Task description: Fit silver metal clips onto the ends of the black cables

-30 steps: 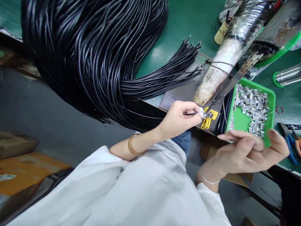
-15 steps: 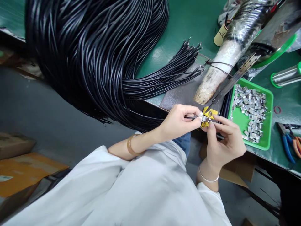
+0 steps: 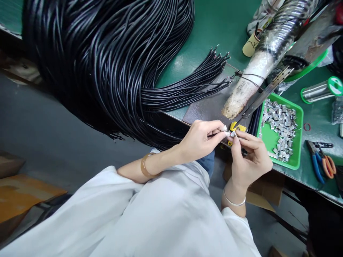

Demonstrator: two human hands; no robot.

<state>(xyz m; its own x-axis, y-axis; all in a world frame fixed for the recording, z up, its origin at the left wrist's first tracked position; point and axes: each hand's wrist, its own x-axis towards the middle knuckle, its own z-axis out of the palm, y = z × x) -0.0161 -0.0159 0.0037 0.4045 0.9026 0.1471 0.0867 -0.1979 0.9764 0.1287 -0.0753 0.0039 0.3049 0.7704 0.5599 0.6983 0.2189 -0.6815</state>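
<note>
My left hand (image 3: 197,139) is closed in a pinch on a black cable (image 3: 213,135), with white coverings on the fingertips. At the cable's end, a small metal connector (image 3: 232,134) shows between my two hands. My right hand (image 3: 250,153) is also closed, thumb and forefinger pinching a thin silvery solder wire (image 3: 235,134) beside the connector. The wire is mostly hidden by the fingers. Just above them, the dark tip of a soldering iron (image 3: 245,113) points down at a yellow holder (image 3: 241,127), partly covered by my hands.
A large bundle of black cables (image 3: 107,64) covers the left bench. A white-ended duct (image 3: 242,87) hangs over a dark plate (image 3: 203,110). To the right are a green tray (image 3: 299,142) of metal connectors, a solder spool (image 3: 317,91) and pliers (image 3: 317,167).
My right hand has shifted slightly left, closer to my left fingertips. The connector sits a little higher and less of it shows. The camera view has turned slightly.
</note>
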